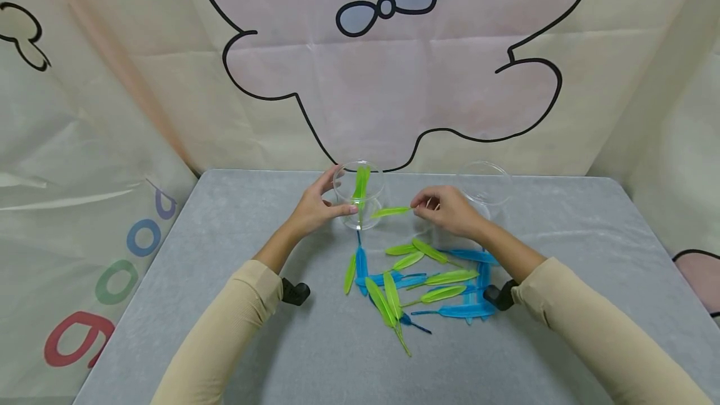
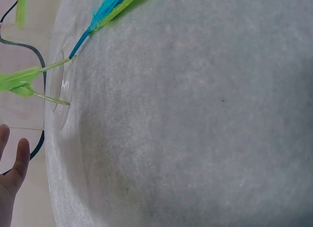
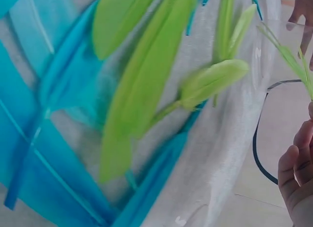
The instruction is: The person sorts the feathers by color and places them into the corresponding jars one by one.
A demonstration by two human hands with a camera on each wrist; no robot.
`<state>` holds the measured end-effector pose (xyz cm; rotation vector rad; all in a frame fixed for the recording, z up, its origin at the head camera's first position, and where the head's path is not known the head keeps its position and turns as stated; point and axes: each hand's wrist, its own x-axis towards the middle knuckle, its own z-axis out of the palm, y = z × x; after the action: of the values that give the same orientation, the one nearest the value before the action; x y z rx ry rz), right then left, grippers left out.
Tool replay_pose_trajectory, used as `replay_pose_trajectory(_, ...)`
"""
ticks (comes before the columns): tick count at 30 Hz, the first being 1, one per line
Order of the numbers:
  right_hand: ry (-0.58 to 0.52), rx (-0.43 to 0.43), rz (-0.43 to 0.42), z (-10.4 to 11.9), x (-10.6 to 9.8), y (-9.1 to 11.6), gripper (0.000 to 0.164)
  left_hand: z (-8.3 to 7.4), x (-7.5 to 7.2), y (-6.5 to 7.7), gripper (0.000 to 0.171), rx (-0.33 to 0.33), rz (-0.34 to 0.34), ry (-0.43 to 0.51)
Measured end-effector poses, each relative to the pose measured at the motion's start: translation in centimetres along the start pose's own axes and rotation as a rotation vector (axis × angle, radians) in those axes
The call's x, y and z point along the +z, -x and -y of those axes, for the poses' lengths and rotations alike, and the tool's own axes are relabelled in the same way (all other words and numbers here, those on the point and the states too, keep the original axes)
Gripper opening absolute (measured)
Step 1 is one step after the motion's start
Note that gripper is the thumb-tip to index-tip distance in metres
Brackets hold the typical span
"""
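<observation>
My left hand [image 1: 315, 210] holds a clear plastic cup [image 1: 378, 195] at the back of the table, thumb on the near side and fingers on the far side. Green feathers [image 1: 362, 185] stand in that cup; the left wrist view shows their quills [image 2: 51, 98] reaching down to its base. Between thumb and fingertips my right hand [image 1: 447, 210] pinches one more green feather [image 1: 392, 211], its vane pointing left and overlapping the cup's right side. In the right wrist view, the hand [image 3: 298, 173] is partly cut off at the right edge.
Loose green feathers [image 1: 450, 277] and blue feathers [image 1: 464, 311] lie mixed on the grey tabletop [image 1: 236, 217] in front of the hands. Another clear cup [image 1: 485, 183] stands behind the right hand. A printed cloth backdrop [image 1: 360, 80] rises behind the table.
</observation>
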<state>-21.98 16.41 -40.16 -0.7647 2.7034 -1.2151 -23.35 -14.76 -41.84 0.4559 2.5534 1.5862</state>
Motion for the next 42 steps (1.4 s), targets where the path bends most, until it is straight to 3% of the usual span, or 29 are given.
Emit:
replay_pose_trajectory(13, 0.012, -0.004, -0.003, 1.9, -1.2, -0.4, 0.008, 0.0, 0.1, 0.1, 0.096, -0.006, 0.006, 0.019)
replay_pose_trajectory(21, 0.031, -0.041, 0.01, 2.5, -2.0, -0.7, 0.007, -3.6, -0.4, 1.5, 0.091, -0.012, 0.03, 0.023)
replay_pose_trajectory(25, 0.045, -0.035, 0.023, 3.0, -2.5, -1.0, 0.007, -4.0, -0.5, 1.6, 0.089, -0.011, 0.03, 0.014)
replay_pose_trajectory(32, 0.079, -0.059, 0.04, 4.1, -4.1, -1.5, 0.008, 0.2, -0.1, -0.1, 0.096, 0.01, 0.006, 0.009)
replay_pose_trajectory(42, 0.116, -0.07, 0.015, 5.5, -5.9, -2.3, 0.009, 0.2, 0.0, -0.1, 0.095, 0.01, -0.004, 0.0)
